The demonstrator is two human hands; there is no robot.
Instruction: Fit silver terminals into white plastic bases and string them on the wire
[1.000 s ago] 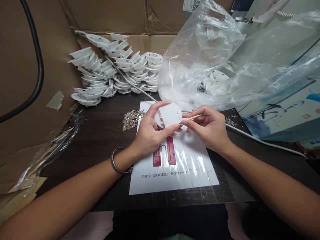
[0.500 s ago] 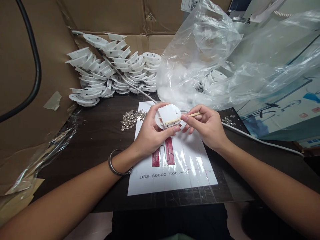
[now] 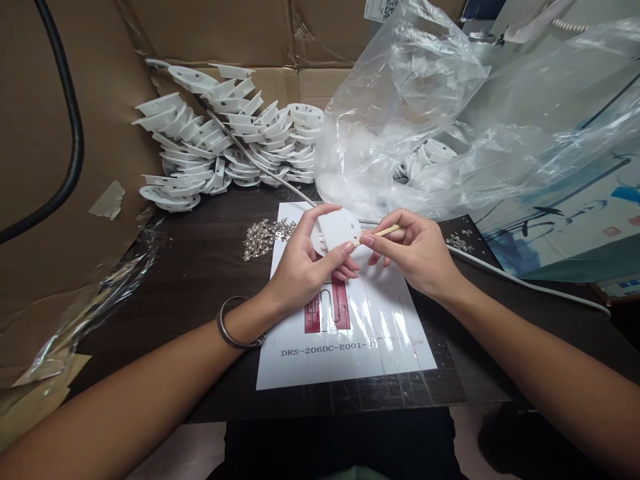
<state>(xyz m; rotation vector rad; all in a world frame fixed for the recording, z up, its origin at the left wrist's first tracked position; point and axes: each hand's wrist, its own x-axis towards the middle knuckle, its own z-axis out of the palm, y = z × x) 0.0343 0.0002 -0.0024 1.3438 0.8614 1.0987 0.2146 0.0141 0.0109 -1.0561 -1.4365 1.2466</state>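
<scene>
My left hand [image 3: 310,257] grips a round white plastic part [image 3: 337,230] with a raised flat middle, thumb across its near edge and fingers around its far left side. Pinched in my right hand [image 3: 413,247] is a thin pale wooden stick [image 3: 387,231]. Its front end meets the near right edge of the white part, beside my left thumb; the tip is hidden there. Both hands are above a printed sheet [image 3: 345,363] with a red picture and black lettering.
Stacked white plastic parts [image 3: 195,143] stand at the back left. A clear plastic bag [image 3: 360,147] with more white parts sits behind my hands. Small metal pieces lie in a pile [image 3: 265,239] on the left and a smaller pile [image 3: 459,240] on the right. A grey cable [image 3: 525,279] crosses the table.
The white part has turned and tilted slightly in my left hand. My left thumb has moved onto its near edge, and the stick, earlier lying across the part, now shows only at the right edge.
</scene>
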